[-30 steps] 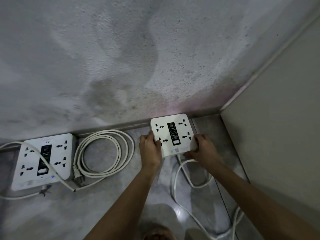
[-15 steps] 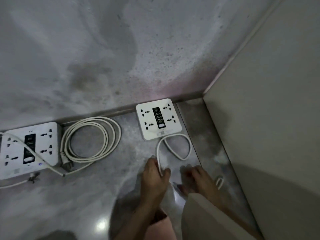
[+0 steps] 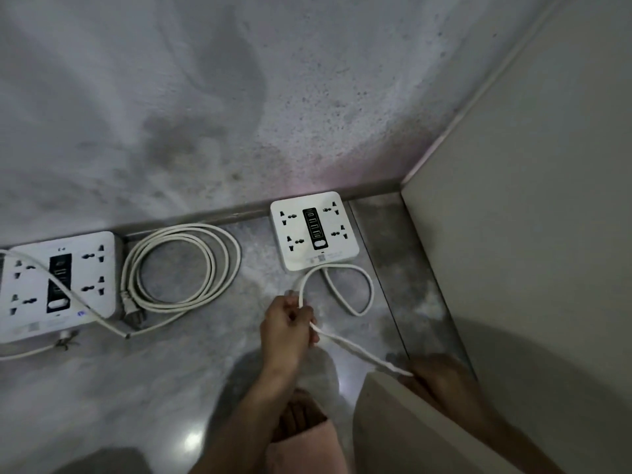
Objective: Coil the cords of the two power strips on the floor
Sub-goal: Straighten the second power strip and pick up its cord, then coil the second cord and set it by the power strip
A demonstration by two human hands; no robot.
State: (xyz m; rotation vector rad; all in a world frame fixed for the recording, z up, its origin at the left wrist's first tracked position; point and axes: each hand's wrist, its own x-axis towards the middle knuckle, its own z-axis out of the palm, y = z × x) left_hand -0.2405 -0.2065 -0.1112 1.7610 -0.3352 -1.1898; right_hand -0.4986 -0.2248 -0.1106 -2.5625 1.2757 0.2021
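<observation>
Two square white power strips lie on the floor by the wall. The left strip [image 3: 58, 283] has its cord [image 3: 181, 268] lying in a round coil beside it, plug at the coil's lower left. The right strip [image 3: 314, 230] has a cord [image 3: 352, 292] that forms one loop in front of it. My left hand [image 3: 287, 328] is closed around that cord just past the loop. From there the cord runs taut, down and right, to my right hand [image 3: 441, 378], which is blurred, partly hidden by my knee, and appears to hold it.
A stained white wall with a grey skirting [image 3: 205, 217] runs behind the strips. A pale panel [image 3: 530, 234] closes off the right side. Another thin white cable [image 3: 41, 268] crosses the left strip. My knees [image 3: 403, 429] fill the bottom of the view.
Both hands let go of the right strip and drew back. My left hand took its cord near the loop; my right hand moved down and right, pulling the cord taut.
</observation>
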